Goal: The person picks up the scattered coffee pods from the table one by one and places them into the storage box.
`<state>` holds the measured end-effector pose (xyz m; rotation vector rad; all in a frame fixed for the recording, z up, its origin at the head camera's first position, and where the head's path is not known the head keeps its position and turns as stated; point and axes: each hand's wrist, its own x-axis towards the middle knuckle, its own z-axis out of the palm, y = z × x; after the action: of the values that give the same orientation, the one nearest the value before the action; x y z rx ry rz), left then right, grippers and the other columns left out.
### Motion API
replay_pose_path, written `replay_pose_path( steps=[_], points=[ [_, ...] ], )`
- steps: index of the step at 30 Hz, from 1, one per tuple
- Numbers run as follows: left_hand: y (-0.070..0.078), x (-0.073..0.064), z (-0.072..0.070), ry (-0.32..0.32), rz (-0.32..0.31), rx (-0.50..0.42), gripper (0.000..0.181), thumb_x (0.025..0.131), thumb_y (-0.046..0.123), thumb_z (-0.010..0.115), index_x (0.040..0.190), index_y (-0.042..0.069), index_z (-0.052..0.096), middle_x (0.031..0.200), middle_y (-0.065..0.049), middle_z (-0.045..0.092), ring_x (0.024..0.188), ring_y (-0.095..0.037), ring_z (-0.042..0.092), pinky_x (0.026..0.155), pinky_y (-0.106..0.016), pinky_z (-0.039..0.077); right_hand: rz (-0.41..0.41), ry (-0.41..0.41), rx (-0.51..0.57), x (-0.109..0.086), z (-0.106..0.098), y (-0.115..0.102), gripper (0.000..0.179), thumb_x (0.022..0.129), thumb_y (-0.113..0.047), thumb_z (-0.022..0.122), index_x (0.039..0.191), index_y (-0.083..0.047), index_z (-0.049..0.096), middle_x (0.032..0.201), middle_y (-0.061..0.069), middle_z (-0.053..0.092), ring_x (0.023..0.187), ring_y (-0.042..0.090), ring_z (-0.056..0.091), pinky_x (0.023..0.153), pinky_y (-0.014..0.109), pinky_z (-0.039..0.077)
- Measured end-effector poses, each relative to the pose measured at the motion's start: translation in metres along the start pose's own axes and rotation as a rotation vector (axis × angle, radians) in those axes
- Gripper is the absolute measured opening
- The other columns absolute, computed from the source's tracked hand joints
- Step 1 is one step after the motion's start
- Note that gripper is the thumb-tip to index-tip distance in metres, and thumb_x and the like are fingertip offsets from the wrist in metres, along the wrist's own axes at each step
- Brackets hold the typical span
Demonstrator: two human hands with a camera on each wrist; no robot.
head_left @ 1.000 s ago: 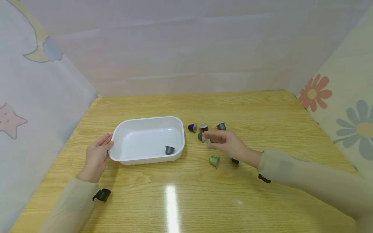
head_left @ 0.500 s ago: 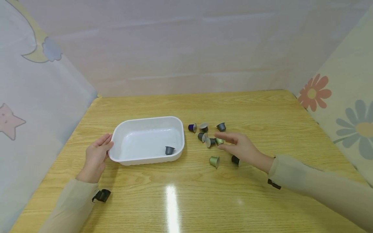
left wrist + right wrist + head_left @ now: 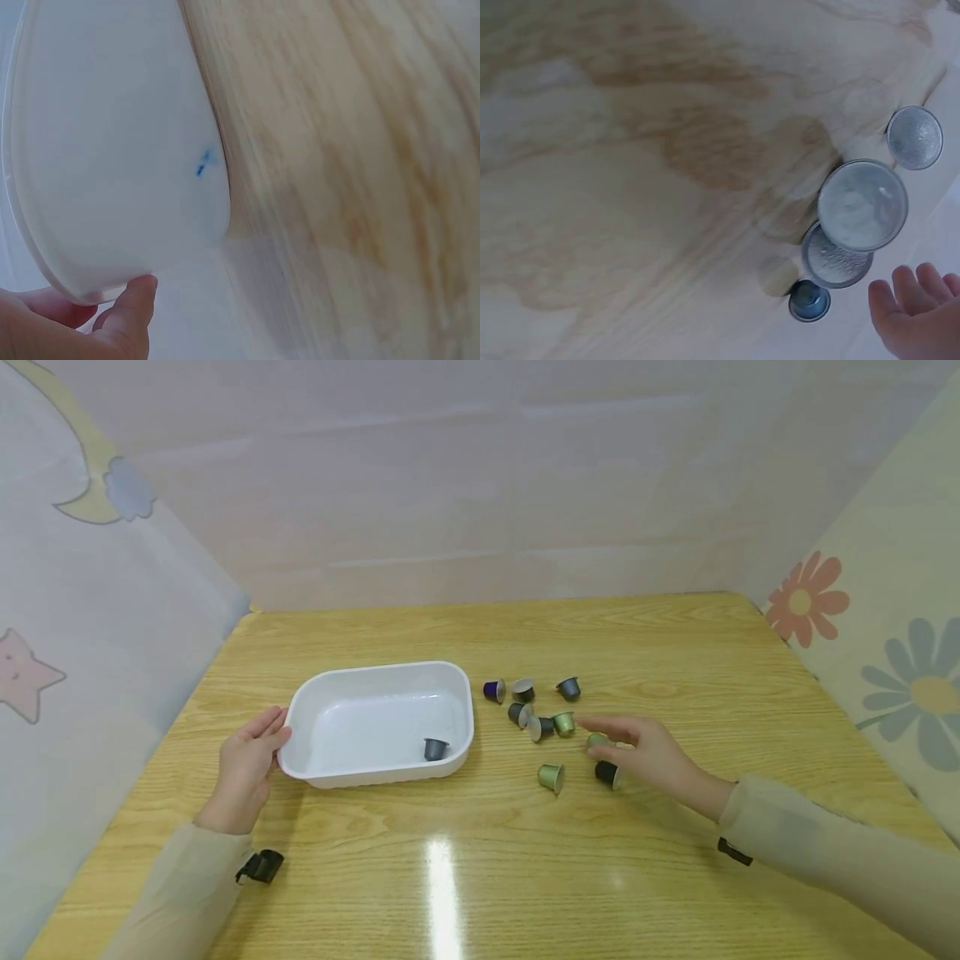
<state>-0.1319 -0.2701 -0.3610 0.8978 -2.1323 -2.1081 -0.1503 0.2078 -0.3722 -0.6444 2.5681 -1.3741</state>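
Note:
In the head view my left hand (image 3: 243, 768) grips the left end of a white plastic tray (image 3: 375, 774), thumb at its rim. The left wrist view shows fingertips (image 3: 139, 292) against the tray's outer wall. One dark grey coffee capsule (image 3: 436, 749) lies inside, near the right front corner. My right hand (image 3: 648, 758) is stretched over the table, fingers parted, a green coffee capsule (image 3: 597, 741) showing between thumb and fingers. A black capsule (image 3: 607, 773) lies just below that hand. In the right wrist view the fingers are apart from several capsules with silvery lids (image 3: 862, 205).
Left of the right hand lie more capsules: green ones (image 3: 564, 723) (image 3: 551, 777), a purple one (image 3: 492, 691) by the tray, and several dark grey ones (image 3: 568, 688). They lie on a wood-grain table (image 3: 360, 868), with a patterned cloth (image 3: 480, 485) around its back and sides.
My right hand has moved right and slightly toward me, uncovering the grey and green capsules it overlapped. The left hand and tray stay in place.

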Motion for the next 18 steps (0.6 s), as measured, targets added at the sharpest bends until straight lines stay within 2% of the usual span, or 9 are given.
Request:
replay_pose_path(
  steps=[5, 11, 18],
  points=[
    [0.000, 0.000, 0.000, -0.005, 0.008, 0.003, 0.054, 0.102, 0.005, 0.046, 0.153, 0.009, 0.028, 0.154, -0.009, 0.031, 0.138, -0.017, 0.034, 0.090, -0.015, 0.044, 0.022, -0.024, -0.049, -0.007, -0.003, 0.005, 0.038, 0.092, -0.010, 0.068, 0.127, 0.003, 0.062, 0.128, 0.019, 0.061, 0.118, 0.040, 0.054, 0.094, 0.054, 0.045],
    [0.000, 0.000, 0.000, -0.010, 0.016, 0.003, 0.054, 0.102, 0.005, 0.046, 0.153, 0.008, 0.027, 0.154, -0.010, 0.031, 0.137, -0.017, 0.035, 0.078, -0.010, 0.047, 0.049, -0.072, -0.051, -0.015, -0.004, 0.011, 0.041, 0.091, -0.015, 0.070, 0.128, 0.001, 0.062, 0.131, 0.019, 0.059, 0.121, 0.042, 0.052, 0.097, 0.056, 0.043],
    [-0.001, 0.000, 0.000, 0.001, 0.021, -0.001, 0.054, 0.102, 0.004, 0.046, 0.153, 0.007, 0.027, 0.154, -0.010, 0.031, 0.138, -0.018, 0.034, 0.075, -0.010, 0.047, 0.041, -0.111, -0.051, -0.018, -0.005, 0.016, 0.043, 0.089, -0.013, 0.071, 0.128, 0.002, 0.062, 0.130, 0.017, 0.060, 0.119, 0.038, 0.053, 0.095, 0.054, 0.044]
  ],
)
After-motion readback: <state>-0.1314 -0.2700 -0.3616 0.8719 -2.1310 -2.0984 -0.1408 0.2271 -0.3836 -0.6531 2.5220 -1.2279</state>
